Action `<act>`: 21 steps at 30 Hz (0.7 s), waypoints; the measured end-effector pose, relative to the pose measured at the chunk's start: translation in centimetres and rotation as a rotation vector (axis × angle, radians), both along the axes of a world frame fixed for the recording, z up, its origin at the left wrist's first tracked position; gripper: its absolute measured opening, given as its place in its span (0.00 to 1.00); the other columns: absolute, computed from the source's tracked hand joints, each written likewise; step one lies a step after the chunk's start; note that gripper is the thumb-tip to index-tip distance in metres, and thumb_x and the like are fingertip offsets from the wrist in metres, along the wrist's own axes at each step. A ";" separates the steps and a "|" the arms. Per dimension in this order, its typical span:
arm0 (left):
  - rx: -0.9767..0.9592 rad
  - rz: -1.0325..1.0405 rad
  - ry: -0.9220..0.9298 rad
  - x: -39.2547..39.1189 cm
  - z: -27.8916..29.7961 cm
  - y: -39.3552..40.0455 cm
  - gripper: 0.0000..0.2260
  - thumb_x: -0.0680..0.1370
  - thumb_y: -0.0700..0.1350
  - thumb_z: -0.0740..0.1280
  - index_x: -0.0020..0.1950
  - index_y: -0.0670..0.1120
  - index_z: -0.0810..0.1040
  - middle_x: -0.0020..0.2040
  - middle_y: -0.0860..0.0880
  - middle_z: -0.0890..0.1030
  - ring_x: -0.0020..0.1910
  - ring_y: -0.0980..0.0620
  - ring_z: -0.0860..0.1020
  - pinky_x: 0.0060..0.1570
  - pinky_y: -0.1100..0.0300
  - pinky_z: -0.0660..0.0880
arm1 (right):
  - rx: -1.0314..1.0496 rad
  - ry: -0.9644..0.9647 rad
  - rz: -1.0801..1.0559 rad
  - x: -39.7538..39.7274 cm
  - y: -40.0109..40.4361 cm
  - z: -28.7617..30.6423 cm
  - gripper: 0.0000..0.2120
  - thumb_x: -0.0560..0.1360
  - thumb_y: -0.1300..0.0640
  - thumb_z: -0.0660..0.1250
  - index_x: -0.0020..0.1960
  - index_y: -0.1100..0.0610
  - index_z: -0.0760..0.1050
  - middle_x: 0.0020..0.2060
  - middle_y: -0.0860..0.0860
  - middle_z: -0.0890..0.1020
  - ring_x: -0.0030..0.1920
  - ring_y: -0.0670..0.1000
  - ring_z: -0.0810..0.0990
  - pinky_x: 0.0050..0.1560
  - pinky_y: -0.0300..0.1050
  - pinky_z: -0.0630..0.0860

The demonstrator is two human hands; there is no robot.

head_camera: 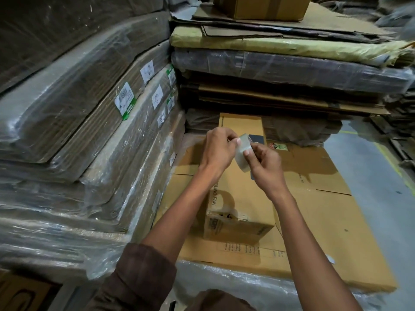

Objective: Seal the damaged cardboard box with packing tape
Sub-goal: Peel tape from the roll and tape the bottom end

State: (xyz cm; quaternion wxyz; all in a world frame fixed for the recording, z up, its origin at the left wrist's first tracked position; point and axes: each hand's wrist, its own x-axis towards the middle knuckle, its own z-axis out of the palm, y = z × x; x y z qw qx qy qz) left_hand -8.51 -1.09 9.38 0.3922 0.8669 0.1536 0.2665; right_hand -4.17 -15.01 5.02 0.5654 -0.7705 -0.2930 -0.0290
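Both hands hold the tape roll (243,153) above the box (241,198): left hand (219,149) pinches its upper edge, right hand (265,164) grips its side. The box's long axis runs away from the person, resting on flattened cardboard (325,232).

"CEILING FAN" runs partly legible along the top of the long cardboard box (241,176) at centre; at ten o'clock, a white barcode label (124,100) marks a plastic-wrapped cardboard stack (74,122), its print unreadable.
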 end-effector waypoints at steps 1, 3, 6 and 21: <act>0.023 -0.013 0.011 0.1 0.0 -0.1 0.05 0.78 0.43 0.71 0.49 0.43 0.86 0.45 0.49 0.85 0.42 0.54 0.80 0.45 0.58 0.79 | -0.005 -0.003 -0.006 -0.1 -0.1 0.1 0.12 0.82 0.56 0.65 0.62 0.60 0.81 0.51 0.50 0.85 0.50 0.43 0.83 0.45 0.35 0.75; 0.091 -0.024 0.029 0.2 0.0 -0.4 0.06 0.79 0.43 0.70 0.49 0.43 0.85 0.46 0.48 0.84 0.43 0.52 0.80 0.42 0.58 0.77 | -0.019 -0.008 -0.028 -0.1 -0.2 0.2 0.10 0.82 0.59 0.65 0.59 0.60 0.81 0.45 0.45 0.84 0.43 0.38 0.81 0.39 0.30 0.72; 0.191 -0.021 0.045 0.4 -0.3 -0.7 0.07 0.81 0.44 0.67 0.49 0.42 0.83 0.50 0.45 0.82 0.45 0.47 0.80 0.43 0.53 0.77 | -0.048 -0.024 -0.054 0.0 -0.3 0.2 0.08 0.82 0.60 0.66 0.57 0.59 0.82 0.41 0.40 0.82 0.37 0.36 0.79 0.34 0.29 0.70; 0.294 -0.123 0.129 1.2 -2.1 -1.5 0.09 0.85 0.46 0.57 0.57 0.43 0.74 0.56 0.44 0.76 0.55 0.45 0.75 0.50 0.48 0.74 | -0.080 0.033 -0.151 -0.4 -1.0 0.6 0.07 0.80 0.58 0.67 0.53 0.58 0.84 0.40 0.47 0.84 0.39 0.43 0.82 0.37 0.52 0.81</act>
